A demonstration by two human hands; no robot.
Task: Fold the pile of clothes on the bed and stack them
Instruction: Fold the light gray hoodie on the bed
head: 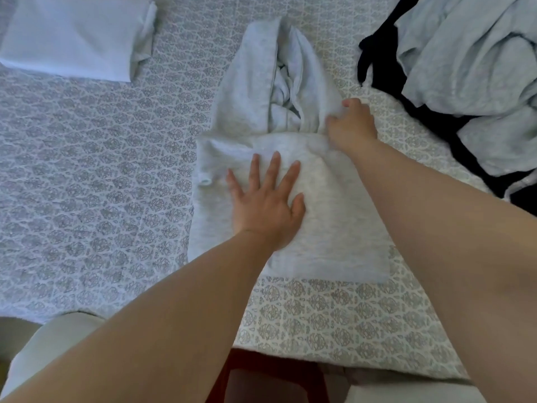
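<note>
A light grey hoodie (328, 228) lies in the middle of the bed, its sides folded in and its hood (255, 82) pointing away from me. My left hand (267, 199) presses flat on the folded body with fingers spread. My right hand (351, 123) grips the fabric at the right base of the hood, fingers curled into the cloth. A folded pale garment (72, 36) sits at the far left. A loose pile of light and dark clothes (465, 68) lies at the far right.
The patterned bedspread (96, 175) covers the whole bed. The bed's near edge (319, 353) runs along the bottom, with my legs below it. A pale cushioned object (49, 344) stands at the bottom left.
</note>
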